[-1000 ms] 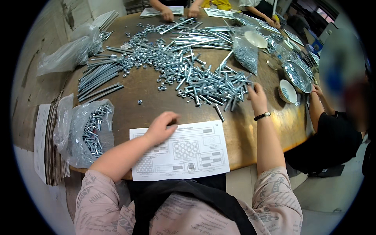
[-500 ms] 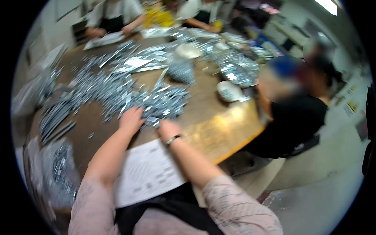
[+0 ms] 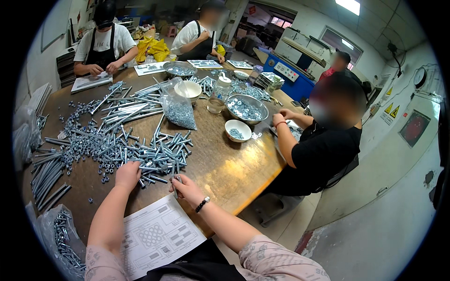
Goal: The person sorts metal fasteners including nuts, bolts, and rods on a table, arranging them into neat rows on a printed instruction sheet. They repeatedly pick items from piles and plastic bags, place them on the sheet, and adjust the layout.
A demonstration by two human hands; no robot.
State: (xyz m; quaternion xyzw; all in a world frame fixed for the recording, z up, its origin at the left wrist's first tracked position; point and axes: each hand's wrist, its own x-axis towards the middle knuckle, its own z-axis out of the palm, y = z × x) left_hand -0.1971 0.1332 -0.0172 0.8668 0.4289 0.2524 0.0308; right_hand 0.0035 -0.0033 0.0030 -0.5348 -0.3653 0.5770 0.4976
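My left hand rests at the near edge of a loose heap of silvery bolts. Its fingers are curled together, with their tips partly hidden, and whatever they hold does not show. My right hand, with a beaded bracelet at the wrist, is closed around a metal bolt at the right edge of that heap. Nuts are spread to the left of the bolts. Beneath my forearms lies a white sheet printed with drawings.
Long rods lie at the left, above a plastic bag of bolts. A filled bag, glass jar, metal bowl and small white bowl stand farther back. A co-worker in black sits at right; two others work across the table.
My view has tilted up and sharpened from blur. My right hand, earlier at the heap's near edge, now shows a bolt between its fingers. The left hand remains beside the heap.
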